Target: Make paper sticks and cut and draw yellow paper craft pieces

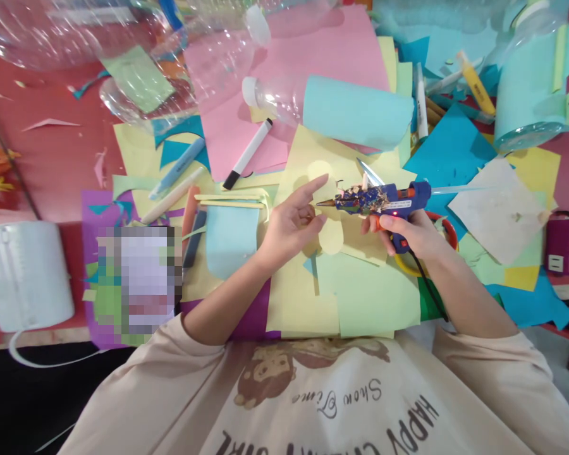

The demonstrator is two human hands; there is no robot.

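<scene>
My right hand (408,234) is wrapped round the handle of a blue hot glue gun (384,199), whose metal nozzle points left. A red light glows on its side, and bits of debris cling to its front. A clear glue stick (469,189) sticks out of the back. Just left of the nozzle, my left hand (294,218) has its index finger stretched out and thumb apart, with the other fingers curled and nothing visible in it. Beneath the nozzle lies a pale yellow paper strip with rounded ends (331,235). Scissors (448,230) with red and yellow handles lie partly hidden under my right hand.
A plastic bottle wrapped in light blue paper (358,110) lies beyond my hands; another wrapped bottle (531,88) stands at right. A black-and-white marker (247,153), coloured paper sheets (379,294) and clear bottles (218,57) cover the table. A white case (26,275) sits at left.
</scene>
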